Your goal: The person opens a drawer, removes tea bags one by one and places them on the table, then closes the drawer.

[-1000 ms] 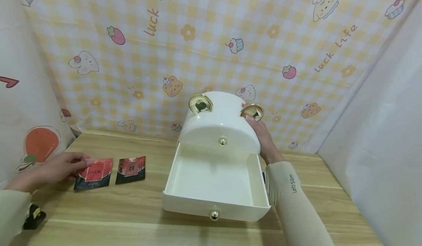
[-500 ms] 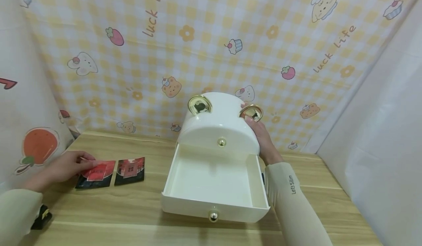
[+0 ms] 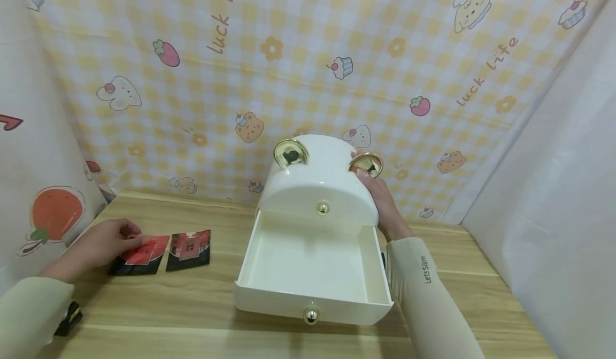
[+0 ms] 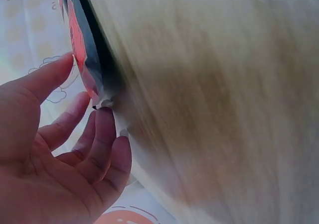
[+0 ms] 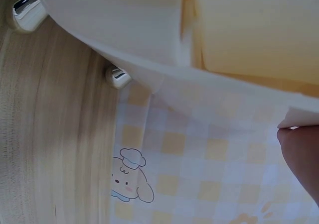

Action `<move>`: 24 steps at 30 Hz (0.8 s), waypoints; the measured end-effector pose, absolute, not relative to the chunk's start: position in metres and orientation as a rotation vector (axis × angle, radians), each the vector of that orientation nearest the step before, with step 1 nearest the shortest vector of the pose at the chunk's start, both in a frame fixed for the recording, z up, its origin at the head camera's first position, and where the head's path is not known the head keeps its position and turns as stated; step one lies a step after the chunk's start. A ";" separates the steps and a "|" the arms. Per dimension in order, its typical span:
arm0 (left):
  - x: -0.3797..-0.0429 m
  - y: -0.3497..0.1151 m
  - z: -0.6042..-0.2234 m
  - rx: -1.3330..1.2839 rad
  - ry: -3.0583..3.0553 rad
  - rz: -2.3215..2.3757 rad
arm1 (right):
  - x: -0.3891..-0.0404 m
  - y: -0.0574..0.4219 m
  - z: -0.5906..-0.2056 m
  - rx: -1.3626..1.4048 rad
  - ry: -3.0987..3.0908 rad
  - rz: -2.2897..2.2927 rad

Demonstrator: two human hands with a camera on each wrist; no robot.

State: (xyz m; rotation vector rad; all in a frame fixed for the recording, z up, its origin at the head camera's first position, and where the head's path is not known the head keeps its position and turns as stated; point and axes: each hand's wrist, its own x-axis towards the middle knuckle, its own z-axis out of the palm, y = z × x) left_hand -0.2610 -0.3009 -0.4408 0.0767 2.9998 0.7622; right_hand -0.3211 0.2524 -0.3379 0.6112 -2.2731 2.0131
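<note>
On the left of the head view, my left hand [image 3: 108, 241] holds the near-left edge of a red-and-black packet [image 3: 144, 254]. In the left wrist view the thumb [image 4: 57, 74] lies against its red face, with other fingers at its edge and that edge raised. A second, similar packet [image 3: 189, 251] lies flat just right of it. My right hand [image 3: 385, 206] grips the right side of a glossy white drawer box [image 3: 317, 169], thumb beside one of its two gold eye-like domes. The box's lower drawer [image 3: 308, 262] stands pulled out, nothing inside. Some right fingers are hidden behind the box.
A wooden table [image 3: 202, 305] lies under everything. A yellow checked cloth [image 3: 216, 97] hangs at the back, with white cloth [image 3: 558, 172] on the right. The drawer's gold knob [image 3: 311, 315] juts out toward the front edge.
My left hand has slid slightly right, further over the packet, and the packet's edge has tilted up. My right hand and the drawer box have stayed in place.
</note>
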 end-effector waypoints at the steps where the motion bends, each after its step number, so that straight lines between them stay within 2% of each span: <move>1: -0.261 -0.301 -0.441 0.073 2.999 0.758 | -0.321 0.252 -0.338 0.607 -2.271 2.016; 12: -0.251 -0.289 -0.432 0.003 3.064 0.633 | -0.321 0.252 -0.339 0.623 -2.262 2.044; 24: -0.206 -0.210 -0.398 0.219 3.035 0.813 | -0.320 0.252 -0.337 0.619 -2.286 2.011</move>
